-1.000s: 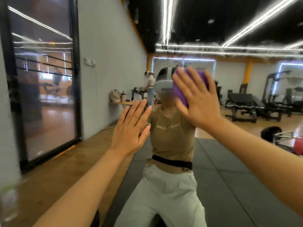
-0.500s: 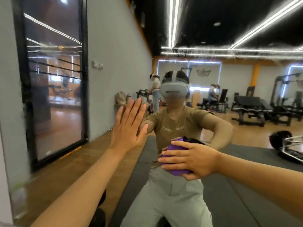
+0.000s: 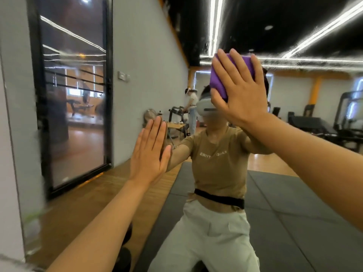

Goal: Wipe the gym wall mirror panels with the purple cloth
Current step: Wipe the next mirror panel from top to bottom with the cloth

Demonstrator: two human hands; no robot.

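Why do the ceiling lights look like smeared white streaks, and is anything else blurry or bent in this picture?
Head view: the ceiling light strips smear into fuzzy streaks, probably motion blur plus mirror glare. The wide lens bends the black door frame and stretches the forearms near the edges. The left edge is blurred, while both hands, the left hand and the right hand on the purple cloth, stay fairly sharp.

Gym interior seen by reflection. Grey wall (image 3: 149, 79) on the left with a black-framed glass door (image 3: 72, 99) and a small wall switch (image 3: 122, 75). Wooden floor (image 3: 82, 205) beside dark rubber mats (image 3: 284, 203). Black ceiling (image 3: 275, 22) crossed by bright light strips (image 3: 214, 24). Weight machines (image 3: 345, 118) far right.
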